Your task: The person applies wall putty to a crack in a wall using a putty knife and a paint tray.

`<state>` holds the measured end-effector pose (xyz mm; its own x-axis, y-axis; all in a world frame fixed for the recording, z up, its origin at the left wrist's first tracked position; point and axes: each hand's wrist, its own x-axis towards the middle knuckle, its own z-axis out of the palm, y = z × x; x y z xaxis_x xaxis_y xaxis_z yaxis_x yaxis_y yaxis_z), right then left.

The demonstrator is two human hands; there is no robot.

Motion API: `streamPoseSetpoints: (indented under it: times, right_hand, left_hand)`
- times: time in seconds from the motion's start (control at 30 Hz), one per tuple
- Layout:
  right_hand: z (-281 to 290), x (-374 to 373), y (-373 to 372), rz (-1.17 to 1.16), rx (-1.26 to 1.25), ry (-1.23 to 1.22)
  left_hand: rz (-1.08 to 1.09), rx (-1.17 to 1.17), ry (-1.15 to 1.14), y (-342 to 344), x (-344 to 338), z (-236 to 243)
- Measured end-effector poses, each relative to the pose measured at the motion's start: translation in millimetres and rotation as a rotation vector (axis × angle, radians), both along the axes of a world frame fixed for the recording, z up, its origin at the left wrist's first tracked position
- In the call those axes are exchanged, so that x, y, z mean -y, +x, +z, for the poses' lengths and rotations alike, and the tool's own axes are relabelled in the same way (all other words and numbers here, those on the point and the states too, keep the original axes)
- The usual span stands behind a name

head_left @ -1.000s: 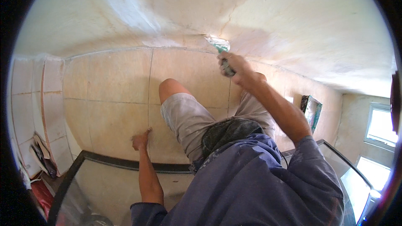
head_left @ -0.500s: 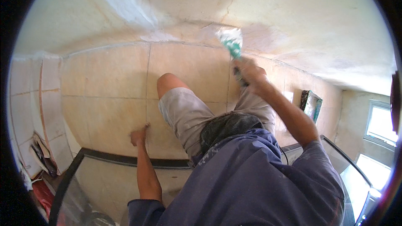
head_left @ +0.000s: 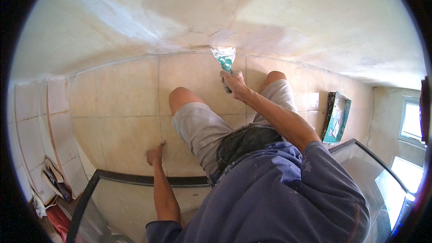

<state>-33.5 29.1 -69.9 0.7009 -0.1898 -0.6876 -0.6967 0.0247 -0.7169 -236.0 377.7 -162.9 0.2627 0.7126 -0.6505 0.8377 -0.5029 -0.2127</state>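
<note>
Scraper shifted left — right hand gripping it; left hand, hold unclear, forearm crossing black-framed glass; green tray rightward

We have a tiled surface in front of us, large beige squares with thin dark joints. Toward its right side sits a shallow rectangular tray, dark-sided and green-edged, with whitish smears inside.

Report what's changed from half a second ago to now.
The right hand and its scraper have moved left and closer to the tiles, leaving the right knee clear of the hand. Nothing was taken or let go. The left hand stays by the tile seam; the tray stays at the right.
</note>
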Motion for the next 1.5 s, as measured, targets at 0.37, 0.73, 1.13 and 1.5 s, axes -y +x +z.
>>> streamPoseSetpoints:
  times: [0.37,0.73,1.13,1.5]
  right_hand:
    - [96.4,-9.2,6.2,-0.034,0.023,0.084]
    - [222.3,37.3,80.8,0.068,-0.218,0.651]
    - [223.9,22.8,-18.9,0.172,0.158,-0.005]
    - [-9.3,-21.5,-6.0,0.086,0.013,-0.058]
  left_hand:
    - [-0.052,0.044,-0.011,2.8,-0.5,11.3]
    - [0.004,0.038,0.030,-8.5,-16.7,-11.4]
    - [0.077,0.076,-0.016,-7.2,-11.6,-0.5]
    - [-0.005,0.093,-0.037,-4.1,-11.1,-0.5]
